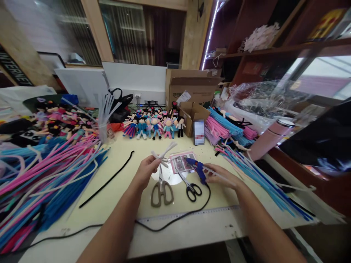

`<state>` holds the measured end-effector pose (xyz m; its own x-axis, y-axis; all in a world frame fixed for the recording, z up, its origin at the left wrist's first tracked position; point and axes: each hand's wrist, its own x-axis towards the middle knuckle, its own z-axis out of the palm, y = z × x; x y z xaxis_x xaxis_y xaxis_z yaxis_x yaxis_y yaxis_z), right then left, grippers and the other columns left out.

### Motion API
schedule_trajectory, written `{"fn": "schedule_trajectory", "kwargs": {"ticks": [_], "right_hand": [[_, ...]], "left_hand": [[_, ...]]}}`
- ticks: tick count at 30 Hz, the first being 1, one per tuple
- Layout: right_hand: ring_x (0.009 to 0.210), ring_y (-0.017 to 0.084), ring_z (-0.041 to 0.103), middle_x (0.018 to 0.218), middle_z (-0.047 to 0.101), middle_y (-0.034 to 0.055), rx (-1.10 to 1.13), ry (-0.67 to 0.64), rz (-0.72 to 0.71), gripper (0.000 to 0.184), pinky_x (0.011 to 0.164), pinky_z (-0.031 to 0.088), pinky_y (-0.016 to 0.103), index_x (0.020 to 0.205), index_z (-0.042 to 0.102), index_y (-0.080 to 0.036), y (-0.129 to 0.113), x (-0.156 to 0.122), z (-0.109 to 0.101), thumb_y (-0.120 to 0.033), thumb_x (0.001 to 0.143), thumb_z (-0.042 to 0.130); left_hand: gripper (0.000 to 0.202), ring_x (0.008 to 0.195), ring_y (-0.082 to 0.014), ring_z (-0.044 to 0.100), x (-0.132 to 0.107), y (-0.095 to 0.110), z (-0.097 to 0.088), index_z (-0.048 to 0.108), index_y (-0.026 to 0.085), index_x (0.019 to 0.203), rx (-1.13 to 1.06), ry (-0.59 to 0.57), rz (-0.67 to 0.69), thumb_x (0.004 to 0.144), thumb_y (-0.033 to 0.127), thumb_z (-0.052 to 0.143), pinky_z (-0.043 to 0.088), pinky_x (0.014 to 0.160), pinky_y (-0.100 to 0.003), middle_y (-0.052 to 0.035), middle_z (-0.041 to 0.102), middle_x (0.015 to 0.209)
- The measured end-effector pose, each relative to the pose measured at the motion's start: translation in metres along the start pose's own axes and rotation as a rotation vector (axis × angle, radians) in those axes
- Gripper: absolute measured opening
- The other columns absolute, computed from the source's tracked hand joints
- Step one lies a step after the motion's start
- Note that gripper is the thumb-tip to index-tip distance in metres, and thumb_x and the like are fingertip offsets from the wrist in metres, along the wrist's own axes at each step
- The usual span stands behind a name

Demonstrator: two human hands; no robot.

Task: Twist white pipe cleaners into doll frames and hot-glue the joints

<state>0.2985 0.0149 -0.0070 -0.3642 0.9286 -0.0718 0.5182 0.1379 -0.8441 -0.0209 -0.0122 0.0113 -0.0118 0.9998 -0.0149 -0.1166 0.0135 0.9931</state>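
My left hand (146,171) is closed in a pinch on a bent white pipe cleaner piece (164,153), held just above the table. My right hand (221,175) is closed around the handle of a blue glue gun (197,168), whose nozzle points left toward the white piece; a clear glue stick juts out of its back. Below the hands lie grey-handled scissors (161,190) and black-handled scissors (190,186) on the pale yellow table (117,175). The gun's black cord (175,219) loops toward me.
Heaps of pink, blue and white pipe cleaners (46,175) cover the left side, more (252,168) lie at the right. A single black pipe cleaner (109,179) lies loose. Small dolls (153,126) stand at the back beside cardboard boxes (193,91). A pink bottle (271,137) lies right.
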Motion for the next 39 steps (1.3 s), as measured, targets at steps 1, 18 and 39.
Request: {"fn": "schedule_trajectory", "kwargs": {"ticks": [1, 18, 39], "right_hand": [[0.068, 0.017, 0.057, 0.084, 0.066, 0.002, -0.061, -0.003, -0.003, 0.046, 0.066, 0.047, 0.032, 0.106, 0.064, -0.02, 0.003, 0.005, -0.01, -0.023, 0.06, 0.068], [0.084, 0.024, 0.05, 0.096, 0.052, 0.0136, -0.833, 0.524, -0.06, 0.068, 0.076, 0.038, 0.034, 0.144, 0.02, -0.019, 0.003, 0.159, -0.023, -0.008, 0.079, 0.038], [0.086, 0.022, 0.061, 0.099, 0.066, 0.0041, -0.046, -0.065, 0.052, 0.064, 0.073, 0.048, 0.032, 0.119, 0.056, -0.019, -0.013, 0.014, 0.017, -0.037, 0.059, 0.072]], "left_hand": [[0.033, 0.049, -0.0062, 0.029, 0.0, 0.0, 0.0, 0.065, 0.011, 0.086, -0.004, -0.007, -0.007, 0.068, 0.039, 0.064, 0.022, 0.047, -0.022, 0.0027, 0.046, 0.059], [0.025, 0.05, -0.0063, 0.033, 0.003, -0.011, -0.003, 0.06, 0.014, 0.083, 0.035, -0.002, -0.127, 0.074, 0.037, 0.064, 0.023, 0.048, -0.021, 0.0041, 0.044, 0.057], [0.028, 0.055, -0.0078, 0.036, 0.002, -0.009, 0.004, 0.061, 0.014, 0.091, 0.124, -0.016, -0.017, 0.072, 0.035, 0.057, 0.028, 0.051, -0.021, 0.0026, 0.05, 0.066]]}}
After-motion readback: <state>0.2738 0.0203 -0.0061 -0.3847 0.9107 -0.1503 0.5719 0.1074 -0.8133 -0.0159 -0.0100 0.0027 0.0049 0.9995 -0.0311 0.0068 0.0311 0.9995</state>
